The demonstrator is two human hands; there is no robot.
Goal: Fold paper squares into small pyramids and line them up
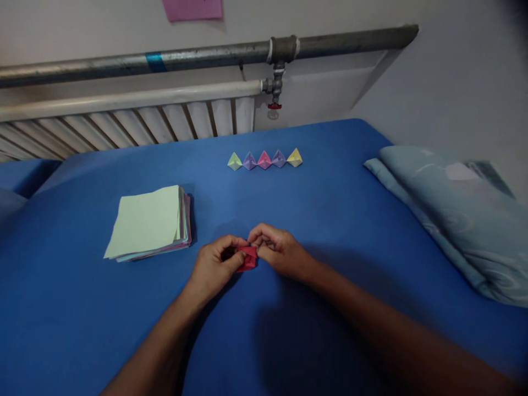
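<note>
A small folded red paper (249, 258) lies between my hands, low over the blue surface. My left hand (215, 263) grips its left side, with the thumb pressed on top of the folds. At its upper right corner, my right hand (281, 250) is closed, thumb and fingers pinching the paper's edge. Farther back stands a row of several folded paper pieces: a green one (234, 161), a pink one (264, 160) and a yellow one (295, 158), with purple ones (249, 161) between. Left of my hands sits a stack of paper sheets (146, 220), pale green on top.
The blue surface (330, 209) runs back to the wall. A white radiator (181, 121) and a metal pipe (218, 55) with a red-handled valve (274, 105) line the far side. A folded light-blue patterned cloth (457, 214) lies at the right.
</note>
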